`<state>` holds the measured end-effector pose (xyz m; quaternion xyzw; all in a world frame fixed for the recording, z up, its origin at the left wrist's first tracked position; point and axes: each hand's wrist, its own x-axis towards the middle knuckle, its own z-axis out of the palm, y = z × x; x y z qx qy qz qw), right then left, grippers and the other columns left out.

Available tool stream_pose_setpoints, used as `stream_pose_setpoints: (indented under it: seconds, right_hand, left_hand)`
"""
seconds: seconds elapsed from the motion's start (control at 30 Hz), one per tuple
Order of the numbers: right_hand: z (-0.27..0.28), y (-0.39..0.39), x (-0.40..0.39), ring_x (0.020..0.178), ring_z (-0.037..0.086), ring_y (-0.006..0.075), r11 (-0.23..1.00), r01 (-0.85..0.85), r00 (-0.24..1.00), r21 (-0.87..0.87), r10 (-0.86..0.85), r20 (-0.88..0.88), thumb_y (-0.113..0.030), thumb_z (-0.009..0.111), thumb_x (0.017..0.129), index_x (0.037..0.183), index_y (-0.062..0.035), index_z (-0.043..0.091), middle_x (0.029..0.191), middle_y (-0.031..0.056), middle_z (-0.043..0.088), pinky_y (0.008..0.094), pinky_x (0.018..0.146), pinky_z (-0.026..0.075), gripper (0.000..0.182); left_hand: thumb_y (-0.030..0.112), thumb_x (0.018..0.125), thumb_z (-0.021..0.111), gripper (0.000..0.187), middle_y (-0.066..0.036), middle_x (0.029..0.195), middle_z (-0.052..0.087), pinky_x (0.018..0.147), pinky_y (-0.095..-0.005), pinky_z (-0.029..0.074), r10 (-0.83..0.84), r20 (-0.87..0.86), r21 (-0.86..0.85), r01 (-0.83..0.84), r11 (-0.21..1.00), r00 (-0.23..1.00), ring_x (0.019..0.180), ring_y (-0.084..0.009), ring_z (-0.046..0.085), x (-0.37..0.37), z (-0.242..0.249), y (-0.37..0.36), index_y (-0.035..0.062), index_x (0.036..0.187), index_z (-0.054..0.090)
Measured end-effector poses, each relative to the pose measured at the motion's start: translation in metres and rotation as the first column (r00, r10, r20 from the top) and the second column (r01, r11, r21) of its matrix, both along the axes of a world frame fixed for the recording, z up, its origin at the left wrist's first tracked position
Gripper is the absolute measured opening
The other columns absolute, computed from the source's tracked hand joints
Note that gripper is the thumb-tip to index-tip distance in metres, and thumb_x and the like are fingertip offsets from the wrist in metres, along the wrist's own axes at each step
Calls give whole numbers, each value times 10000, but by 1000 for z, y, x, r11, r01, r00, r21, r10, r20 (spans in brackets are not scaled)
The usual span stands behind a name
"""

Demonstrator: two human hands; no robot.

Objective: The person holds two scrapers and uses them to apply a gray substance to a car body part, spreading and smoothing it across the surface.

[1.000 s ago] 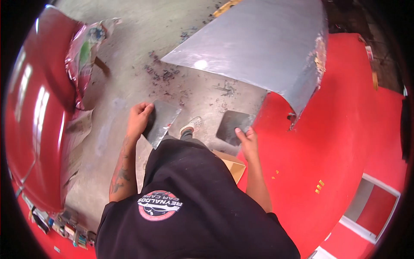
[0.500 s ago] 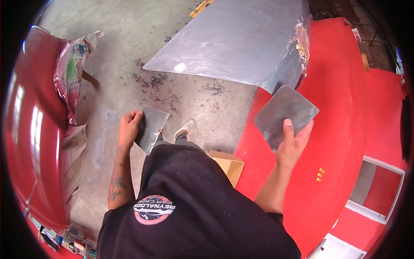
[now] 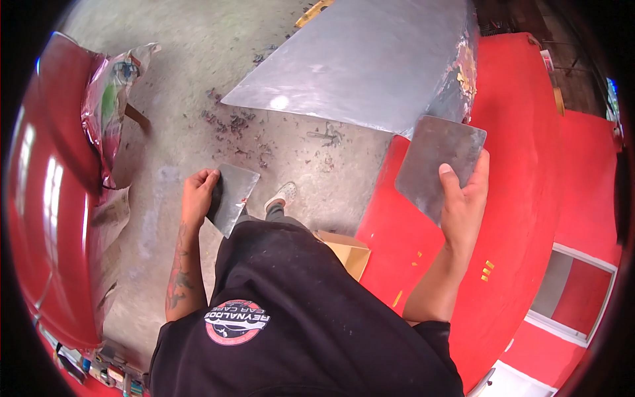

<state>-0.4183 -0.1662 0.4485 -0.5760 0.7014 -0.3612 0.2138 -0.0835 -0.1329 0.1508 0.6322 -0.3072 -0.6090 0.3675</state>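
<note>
My left hand [image 3: 198,196] pinches the upper left edge of a thin dark plate [image 3: 231,195], which hangs tilted above the floor and has a small reddish and pale smear near its right edge. Over on the right, my right hand [image 3: 463,198] grips a larger grey plate [image 3: 436,162] with rounded corners, its thumb on the flat face and its fingers behind. This plate overlaps the lower corner of a big grey panel [image 3: 357,66] in the view. Chipped, flaking patches [image 3: 465,71] run along the panel's right edge.
Shiny red bodywork [image 3: 56,198] with plastic sheeting [image 3: 109,106] stands at the left. A red surface [image 3: 516,198] fills the right. Dark debris [image 3: 231,126] lies on the concrete floor [image 3: 172,86]. A cardboard box [image 3: 350,255] sits by my body; assorted items [image 3: 116,374] are at lower left.
My right hand has moved slightly right and up, and its plate has turned more upright. The left hand and its plate have barely moved.
</note>
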Motion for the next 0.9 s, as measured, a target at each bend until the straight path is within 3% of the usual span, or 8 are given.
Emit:
stream_pose_setpoints:
  seconds: [0.13, 0.3, 0.43, 0.57, 0.67, 0.83, 0.9]
  right_hand:
    - [7, -2, 6, 1097, 537, 157, 998, 0, 989, 58, 8, -145, -10, 538, 902, 1287, 6, 443, 1174, 88, 583, 294, 980, 398, 396]
    - [14, -2, -6, 1083, 535, 153, 999, -26, 992, 26, 23, 121, -3, 534, 895, 1278, 0, 453, 1151, 79, 579, 290, 977, 395, 392]
    - [10, -6, 12, 1071, 550, 152, 997, -52, 998, 56, 53, -24, 12, 525, 890, 1278, -3, 457, 1161, 86, 587, 295, 956, 422, 394]
    - [21, -6, 7, 1008, 535, 147, 999, 31, 992, 35, -35, 118, 19, 514, 890, 1224, 5, 456, 1079, 83, 581, 288, 925, 422, 340]
    - [9, -8, 9, 1080, 537, 148, 997, -40, 999, 64, 40, 4, 10, 521, 897, 1275, 2, 458, 1154, 81, 584, 283, 974, 395, 383]
    - [15, -8, 6, 1061, 537, 144, 998, -34, 999, 59, 34, -9, 8, 526, 898, 1259, -3, 463, 1135, 72, 581, 278, 965, 395, 367]
    - [16, -7, 6, 1059, 532, 144, 998, -30, 994, 60, 23, 109, 14, 525, 897, 1253, -3, 465, 1133, 68, 578, 273, 966, 388, 362]
  left_hand:
    - [224, 953, 579, 252, 58, 702, 569, 563, -220, 376, -38, 31, 41, 36, 999, 999, 614, -28, 464, -3, 9, -3, 12, 839, 652]
    - [226, 951, 580, 257, 56, 696, 571, 562, -228, 383, -34, 51, 22, 33, 999, 998, 608, -36, 468, -5, 8, -5, 7, 839, 652]
    - [228, 950, 579, 262, 53, 703, 579, 567, -233, 390, -61, 23, 26, 60, 998, 998, 611, -39, 473, -7, 7, -8, 2, 842, 654]
    - [231, 949, 579, 265, 53, 702, 580, 566, -235, 390, -51, 27, -9, 51, 999, 998, 611, -40, 476, -8, 7, -8, 4, 837, 655]
    - [231, 947, 579, 264, 53, 697, 578, 564, -236, 389, -56, 33, -2, 56, 998, 998, 609, -41, 475, -8, 8, -7, 5, 835, 655]
    - [230, 946, 578, 263, 51, 691, 576, 564, -238, 390, -66, 30, 1, 66, 998, 997, 607, -43, 477, -9, 5, -9, 5, 833, 653]
    - [228, 948, 575, 262, 52, 688, 572, 563, -238, 389, -48, 40, -8, 49, 999, 998, 606, -44, 478, -10, 4, -7, 8, 828, 651]
